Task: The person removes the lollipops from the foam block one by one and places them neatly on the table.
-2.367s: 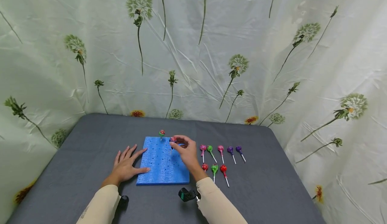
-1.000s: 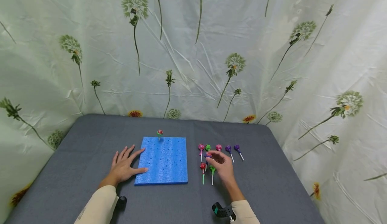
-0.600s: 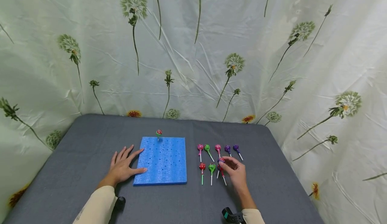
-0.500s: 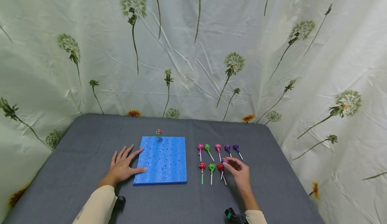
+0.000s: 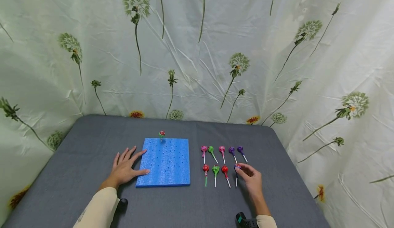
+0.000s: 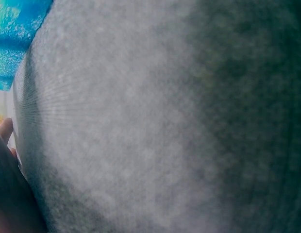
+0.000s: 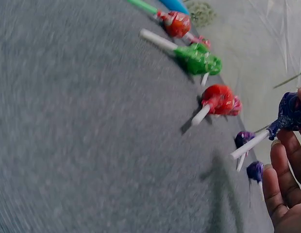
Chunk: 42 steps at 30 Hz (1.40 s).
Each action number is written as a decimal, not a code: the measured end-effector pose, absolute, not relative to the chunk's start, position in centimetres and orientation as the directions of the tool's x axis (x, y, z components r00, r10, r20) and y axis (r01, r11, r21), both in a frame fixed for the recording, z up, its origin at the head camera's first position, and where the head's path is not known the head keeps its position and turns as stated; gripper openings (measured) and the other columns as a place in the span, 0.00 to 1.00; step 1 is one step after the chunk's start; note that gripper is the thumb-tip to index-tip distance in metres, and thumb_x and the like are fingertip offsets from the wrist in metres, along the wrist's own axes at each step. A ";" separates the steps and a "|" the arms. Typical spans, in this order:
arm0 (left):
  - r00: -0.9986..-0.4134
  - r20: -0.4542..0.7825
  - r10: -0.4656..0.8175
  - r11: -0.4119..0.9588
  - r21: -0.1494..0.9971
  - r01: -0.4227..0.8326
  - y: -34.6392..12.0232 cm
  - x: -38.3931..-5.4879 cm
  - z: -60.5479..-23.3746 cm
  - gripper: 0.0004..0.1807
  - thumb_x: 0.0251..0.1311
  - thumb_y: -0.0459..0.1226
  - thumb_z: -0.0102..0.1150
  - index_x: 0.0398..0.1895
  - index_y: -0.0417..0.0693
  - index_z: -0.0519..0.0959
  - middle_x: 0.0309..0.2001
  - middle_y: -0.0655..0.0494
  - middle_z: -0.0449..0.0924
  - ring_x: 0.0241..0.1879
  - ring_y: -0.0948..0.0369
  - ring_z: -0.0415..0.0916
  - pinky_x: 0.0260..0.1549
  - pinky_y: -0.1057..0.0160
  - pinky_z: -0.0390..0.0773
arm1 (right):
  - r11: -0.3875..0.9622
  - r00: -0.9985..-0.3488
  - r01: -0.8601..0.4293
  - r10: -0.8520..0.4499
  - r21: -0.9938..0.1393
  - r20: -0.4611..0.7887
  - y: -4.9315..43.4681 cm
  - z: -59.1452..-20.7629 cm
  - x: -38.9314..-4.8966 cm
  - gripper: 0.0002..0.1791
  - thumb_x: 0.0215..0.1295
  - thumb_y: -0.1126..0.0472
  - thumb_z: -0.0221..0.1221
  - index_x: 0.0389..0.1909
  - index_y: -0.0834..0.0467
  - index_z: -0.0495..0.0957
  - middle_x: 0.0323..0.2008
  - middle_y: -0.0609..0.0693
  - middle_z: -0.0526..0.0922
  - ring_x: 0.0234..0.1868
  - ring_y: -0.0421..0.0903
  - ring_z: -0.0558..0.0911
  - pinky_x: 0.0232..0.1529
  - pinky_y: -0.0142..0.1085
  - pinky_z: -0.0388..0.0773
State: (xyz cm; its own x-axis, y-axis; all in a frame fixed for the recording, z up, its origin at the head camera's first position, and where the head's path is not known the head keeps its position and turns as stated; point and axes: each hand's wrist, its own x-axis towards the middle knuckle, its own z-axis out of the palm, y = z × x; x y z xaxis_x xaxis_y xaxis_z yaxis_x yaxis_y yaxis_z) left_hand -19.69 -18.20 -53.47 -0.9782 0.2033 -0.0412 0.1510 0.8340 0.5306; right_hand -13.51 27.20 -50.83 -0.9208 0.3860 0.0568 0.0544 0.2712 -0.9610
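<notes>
My right hand [image 5: 250, 182] pinches a lollipop [image 7: 291, 111] in a dark blue-purple wrapper by its head. Its white stick points down to the left in the right wrist view, and the hand is at the right end of the front row of lollipops. Left of it lie a red lollipop [image 5: 225, 170], a green lollipop [image 5: 216, 170] and another red one with a green stick. My left hand [image 5: 124, 168] has its fingers spread, thumb and index finger touching the left edge of a blue foam board [image 5: 167, 166] dotted with small holes. One red-and-green lollipop [image 5: 161, 133] stands upright at the board's back edge.
Behind the front row lies a back row: a pink lollipop [image 5: 204, 149], a green one, another pink one, then two purple lollipops [image 5: 240, 149]. The grey cloth-covered table [image 5: 77, 152] meets a flower-patterned curtain [image 5: 197, 67] at the back.
My right hand has carried the blue-purple lollipop from over the board rightward, past the front row to its right end. The left hand stays at the board.
</notes>
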 end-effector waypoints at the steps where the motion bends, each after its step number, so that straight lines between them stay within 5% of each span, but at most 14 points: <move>1: -0.978 -0.041 0.203 0.833 0.532 0.150 -18.2 -19.7 -53.4 0.52 0.44 0.66 0.64 0.71 0.53 0.62 0.72 0.33 0.48 0.71 0.33 0.36 0.65 0.33 0.28 | 0.278 -0.919 0.062 0.390 -0.959 0.054 27.3 -50.9 -13.6 0.16 0.59 0.62 0.67 0.45 0.66 0.81 0.36 0.47 0.84 0.36 0.38 0.79 0.38 0.27 0.75; 26: -0.979 -0.045 0.198 0.836 0.529 0.145 -18.3 -19.6 -53.3 0.52 0.44 0.66 0.64 0.71 0.52 0.62 0.72 0.32 0.48 0.70 0.33 0.36 0.65 0.33 0.28 | 0.433 -0.940 0.194 0.340 -0.880 -0.040 28.3 -52.7 -16.0 0.15 0.58 0.60 0.67 0.41 0.67 0.82 0.35 0.52 0.84 0.35 0.40 0.77 0.35 0.30 0.72; 42: -0.979 -0.036 0.201 0.833 0.531 0.151 -18.2 -19.5 -53.1 0.52 0.44 0.67 0.64 0.71 0.53 0.62 0.72 0.33 0.48 0.71 0.33 0.36 0.65 0.33 0.28 | 0.525 -0.930 0.202 0.368 -0.827 0.006 28.1 -53.4 -16.6 0.14 0.55 0.58 0.70 0.37 0.64 0.83 0.31 0.49 0.81 0.32 0.42 0.74 0.31 0.32 0.69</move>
State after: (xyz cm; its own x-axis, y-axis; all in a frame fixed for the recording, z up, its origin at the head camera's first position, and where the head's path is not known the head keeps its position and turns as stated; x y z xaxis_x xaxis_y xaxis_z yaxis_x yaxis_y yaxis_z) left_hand -19.55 -18.19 -53.10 -0.9789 0.2010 -0.0364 0.1513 0.8335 0.5315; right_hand -16.58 28.10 -53.38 -0.9300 0.3676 0.0059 0.2021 0.5246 -0.8270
